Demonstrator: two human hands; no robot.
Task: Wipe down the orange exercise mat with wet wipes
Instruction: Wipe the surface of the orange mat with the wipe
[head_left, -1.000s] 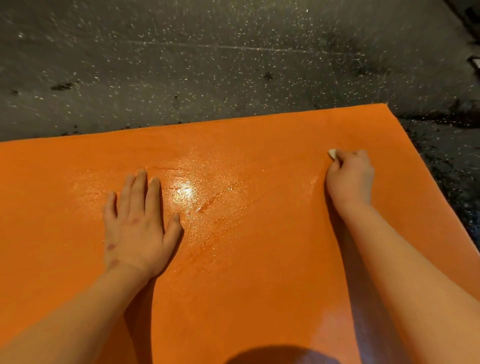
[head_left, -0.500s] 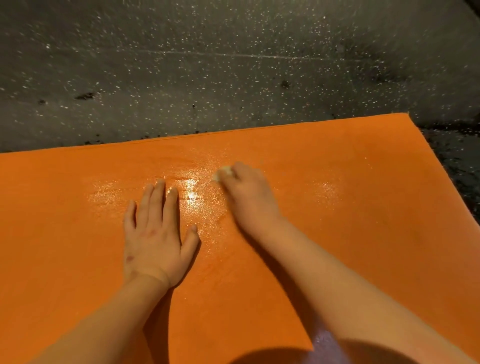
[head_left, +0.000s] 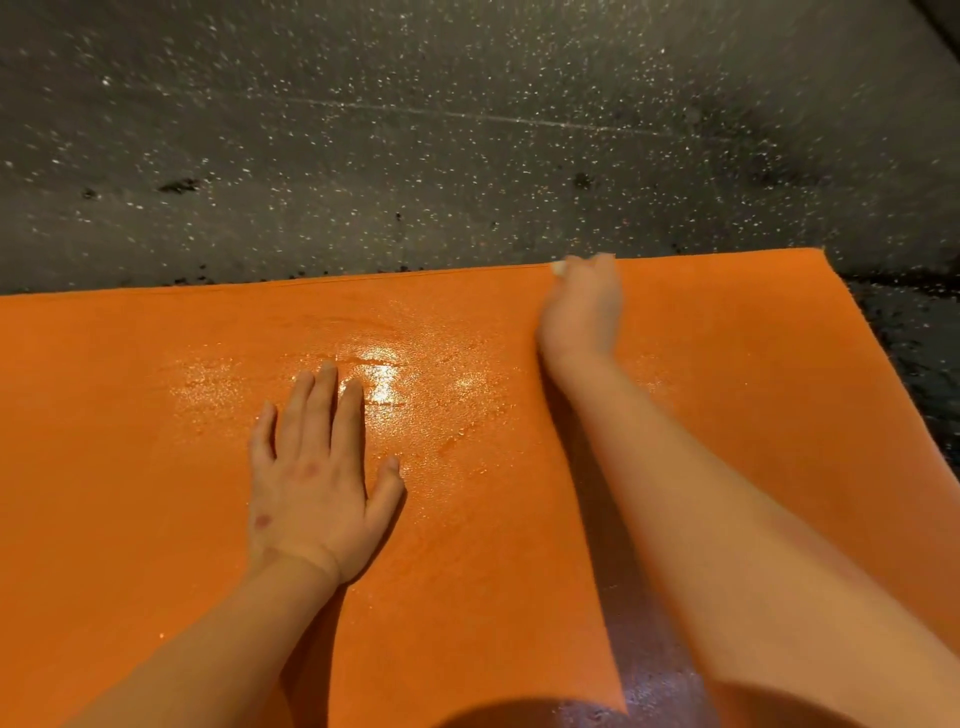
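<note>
At far mat (head_left: 156, 467) edge: right hand (head_left: 582, 312) grips wipe (head_left: 560, 267); left hand (head_left: 311, 467) flat, spread.

Head view. Orange exercise mat (head_left: 156, 467) lies flat on dark speckled floor (head_left: 363, 130); far edge runs left–right, right corner visible. Left hand (head_left: 311, 478) rests palm-down on mat, fingers extended w/ thumb apart, fingertips at edge of glossy wet patch (head_left: 379, 379) near mat centre. Right hand (head_left: 584, 312), blurred, reaches to mat's far edge, fingers curled over a small pale wet wipe (head_left: 560, 268), only a bit of which shows. Arm shadows fall on mat beside both forearms.
</note>
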